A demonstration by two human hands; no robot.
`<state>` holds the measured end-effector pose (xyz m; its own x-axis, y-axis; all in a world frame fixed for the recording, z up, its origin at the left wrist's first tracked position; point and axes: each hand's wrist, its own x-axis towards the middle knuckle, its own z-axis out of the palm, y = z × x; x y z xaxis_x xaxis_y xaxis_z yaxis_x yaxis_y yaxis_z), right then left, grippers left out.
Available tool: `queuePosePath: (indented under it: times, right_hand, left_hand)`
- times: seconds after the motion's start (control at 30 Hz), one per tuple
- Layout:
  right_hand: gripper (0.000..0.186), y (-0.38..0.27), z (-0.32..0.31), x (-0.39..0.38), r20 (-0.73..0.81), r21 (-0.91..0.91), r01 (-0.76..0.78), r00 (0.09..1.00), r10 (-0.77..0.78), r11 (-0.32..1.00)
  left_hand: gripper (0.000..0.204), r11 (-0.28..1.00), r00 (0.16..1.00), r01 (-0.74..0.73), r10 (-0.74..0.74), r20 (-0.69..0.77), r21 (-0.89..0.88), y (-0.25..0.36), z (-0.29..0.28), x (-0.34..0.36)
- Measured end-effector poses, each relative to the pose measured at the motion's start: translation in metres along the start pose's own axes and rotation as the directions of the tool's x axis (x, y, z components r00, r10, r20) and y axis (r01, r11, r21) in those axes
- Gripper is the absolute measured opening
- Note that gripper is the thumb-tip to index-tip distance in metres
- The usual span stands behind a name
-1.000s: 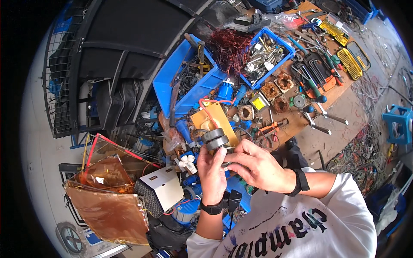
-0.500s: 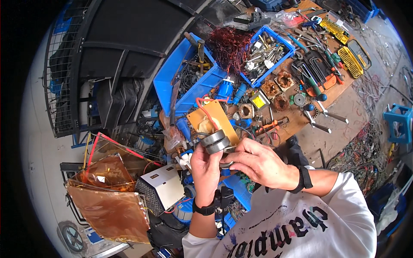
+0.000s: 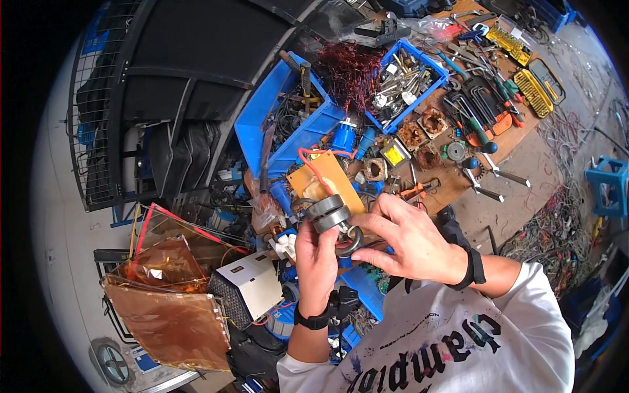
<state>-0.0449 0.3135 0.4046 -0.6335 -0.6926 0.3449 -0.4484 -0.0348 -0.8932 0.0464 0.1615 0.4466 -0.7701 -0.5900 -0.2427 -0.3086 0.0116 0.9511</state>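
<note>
While clutter crowds the tabletop (image 3: 524, 150) to its edge at 3 o'clock, leaving bare wood only near that rim, a person works at picture centre over a heap of parts. The left hand (image 3: 316, 259) rises upright, wrist banded in black, its grip clenched on a stack of grey ring-shaped cores (image 3: 329, 214). The right hand (image 3: 409, 245) reaches in from 4 o'clock, fingers curled, pinching a dark metal ring (image 3: 348, 243) that touches the stack's underside. Just behind, toward 12 o'clock, stands a yellow circuit board (image 3: 327, 178). Blue bins (image 3: 278, 128) lie at 11 and 12 o'clock, copper foil sheets (image 3: 171, 321) at 8 o'clock. What joins ring and cores is hidden by the fingers; tangled wires at 3 o'clock blur toward the rim.
</note>
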Motion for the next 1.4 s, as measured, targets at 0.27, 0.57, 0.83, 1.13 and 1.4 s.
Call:
queuePosePath:
  times: [0.27, 0.57, 0.83, 1.13, 1.4]
  right_hand:
    - [0.043, -0.002, 0.004, -0.002, -0.021, -0.027, 0.047, 0.999, -0.048, 0.999]
    - [0.044, -0.002, -0.002, -0.005, 0.02, -0.008, 0.018, 1.0, -0.018, 1.0]
    - [0.04, 0.008, -0.006, -0.005, 0.073, 0.172, -0.054, 0.996, 0.042, 0.984]
    - [0.038, -0.004, -0.004, -0.007, 0.076, 0.268, -0.217, 0.976, 0.204, 0.939]
    - [0.041, -0.011, 0.003, -0.006, 0.062, 0.37, -0.346, 0.935, 0.348, 0.862]
  left_hand:
    - [0.024, 0.997, 0.998, 0.056, -0.054, -0.029, 0.047, -0.007, -0.002, 0.001]
    - [0.026, 0.99, 0.999, 0.003, 0.003, -0.039, 0.138, 0.0, 0.011, -0.003]
    - [0.026, 0.989, 0.999, 0.033, -0.033, -0.002, 0.147, -0.005, 0.006, -0.002]
    - [0.02, 0.997, 0.997, 0.074, -0.074, 0.004, -0.038, -0.012, 0.01, -0.002]
    - [0.021, 1.0, 1.0, -0.01, 0.009, -0.021, -0.013, -0.016, 0.013, -0.005]
